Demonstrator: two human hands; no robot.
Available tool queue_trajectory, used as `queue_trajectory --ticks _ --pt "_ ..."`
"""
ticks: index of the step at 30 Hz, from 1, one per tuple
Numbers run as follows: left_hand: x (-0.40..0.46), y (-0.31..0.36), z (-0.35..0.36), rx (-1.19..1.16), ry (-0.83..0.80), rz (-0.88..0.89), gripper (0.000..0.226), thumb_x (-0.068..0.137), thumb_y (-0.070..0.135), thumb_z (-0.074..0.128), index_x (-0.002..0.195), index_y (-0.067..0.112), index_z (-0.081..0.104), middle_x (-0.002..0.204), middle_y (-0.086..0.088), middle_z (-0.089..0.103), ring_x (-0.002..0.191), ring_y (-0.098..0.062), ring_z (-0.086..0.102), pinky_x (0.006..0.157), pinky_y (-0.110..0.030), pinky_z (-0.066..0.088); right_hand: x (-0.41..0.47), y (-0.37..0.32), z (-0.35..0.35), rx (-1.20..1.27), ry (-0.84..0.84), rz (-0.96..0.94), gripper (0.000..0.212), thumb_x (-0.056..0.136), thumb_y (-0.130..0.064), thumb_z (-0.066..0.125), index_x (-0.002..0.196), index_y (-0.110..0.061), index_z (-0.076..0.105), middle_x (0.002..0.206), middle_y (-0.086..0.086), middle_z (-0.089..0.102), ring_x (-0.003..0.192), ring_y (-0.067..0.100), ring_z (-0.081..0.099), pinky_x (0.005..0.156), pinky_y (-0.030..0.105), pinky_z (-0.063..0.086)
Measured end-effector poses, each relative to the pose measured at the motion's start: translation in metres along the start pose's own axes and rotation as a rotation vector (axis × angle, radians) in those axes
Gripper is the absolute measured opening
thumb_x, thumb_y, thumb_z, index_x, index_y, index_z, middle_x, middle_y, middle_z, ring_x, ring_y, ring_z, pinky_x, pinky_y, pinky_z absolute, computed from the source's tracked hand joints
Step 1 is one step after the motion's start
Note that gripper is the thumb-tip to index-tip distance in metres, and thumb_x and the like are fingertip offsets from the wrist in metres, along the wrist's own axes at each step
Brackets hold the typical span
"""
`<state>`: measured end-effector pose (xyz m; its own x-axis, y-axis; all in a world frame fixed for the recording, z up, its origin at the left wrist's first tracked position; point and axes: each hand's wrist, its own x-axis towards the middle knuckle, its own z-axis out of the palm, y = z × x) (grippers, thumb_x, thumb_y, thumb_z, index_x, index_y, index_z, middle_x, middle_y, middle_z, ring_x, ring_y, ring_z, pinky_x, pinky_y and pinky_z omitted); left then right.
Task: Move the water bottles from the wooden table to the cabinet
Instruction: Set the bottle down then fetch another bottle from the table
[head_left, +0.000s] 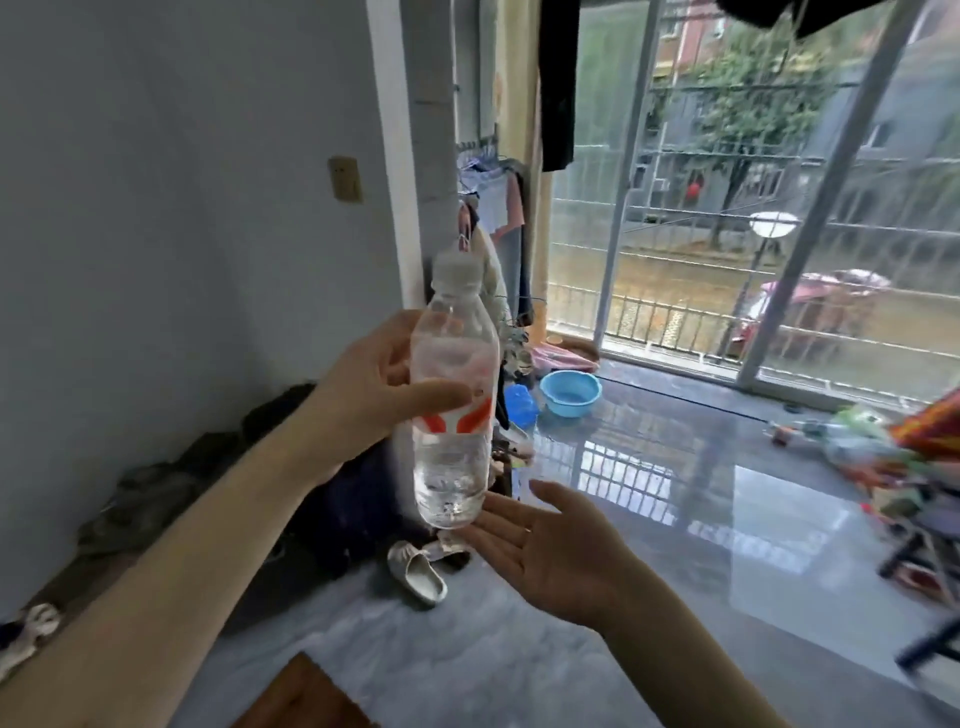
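A clear plastic water bottle (453, 395) with a white cap and a red-and-white label stands upright in mid-air at the centre of the view. My left hand (374, 384) grips it around the label, thumb across the front. My right hand (550, 545) lies palm up with straight fingers just under and to the right of the bottle's base, fingertips touching or nearly touching it. A corner of the wooden table (306, 696) shows at the bottom edge. No cabinet is in view.
A glossy grey tiled floor (675, 493) stretches ahead to a sliding glass door (727, 208). A blue basin (570, 392), a slipper (418, 571) and dark clothes along the left wall (156, 488) lie on it. Colourful clutter and a dark-legged stand sit at the right (914, 467).
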<state>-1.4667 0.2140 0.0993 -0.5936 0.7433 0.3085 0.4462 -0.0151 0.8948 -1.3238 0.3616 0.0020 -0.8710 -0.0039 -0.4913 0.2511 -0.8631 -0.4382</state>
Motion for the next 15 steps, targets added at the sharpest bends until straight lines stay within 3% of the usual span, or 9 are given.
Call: queue_trajectory --ticks 3,7,10,15 --pt "0.019 0.014 0.053 -0.04 -0.142 0.034 0.076 0.061 0.041 0.085 0.131 0.029 0.059 0.119 0.003 0.075 0.11 -0.018 0.073 0.092 -0.039 0.059 -0.048 -0.01 -0.037 0.09 0.066 -0.096 0.053 0.099 -0.034 0.042 0.125 0.011 0.055 0.124 0.029 0.063 0.117 0.04 0.06 0.093 0.04 0.053" --pt "0.04 0.045 0.141 -0.081 -0.322 0.12 0.076 0.061 0.041 0.084 0.13 0.023 0.059 0.117 0.001 0.075 0.106 -0.017 0.074 0.084 -0.03 0.06 -0.12 -0.023 -0.088 0.231 0.13 -0.255 0.055 0.101 -0.035 0.04 0.127 0.011 0.054 0.123 0.031 0.063 0.112 0.041 0.063 0.082 0.048 0.057" --pt "0.049 0.072 0.223 -0.101 -0.46 0.179 0.064 0.06 0.033 0.088 0.119 0.033 0.061 0.107 0.012 0.077 0.098 -0.008 0.075 0.073 -0.019 0.058 -0.182 -0.026 -0.133 0.316 0.195 -0.385 0.055 0.101 -0.036 0.04 0.126 0.011 0.055 0.122 0.03 0.064 0.107 0.042 0.065 0.08 0.048 0.058" --pt "0.036 0.129 0.375 -0.2 -0.693 0.28 0.065 0.055 0.047 0.083 0.116 0.043 0.06 0.112 0.014 0.073 0.103 -0.009 0.072 0.08 -0.024 0.06 -0.303 -0.019 -0.213 0.428 0.358 -0.598 0.055 0.101 -0.036 0.04 0.124 0.011 0.057 0.122 0.03 0.064 0.109 0.04 0.065 0.089 0.047 0.053"
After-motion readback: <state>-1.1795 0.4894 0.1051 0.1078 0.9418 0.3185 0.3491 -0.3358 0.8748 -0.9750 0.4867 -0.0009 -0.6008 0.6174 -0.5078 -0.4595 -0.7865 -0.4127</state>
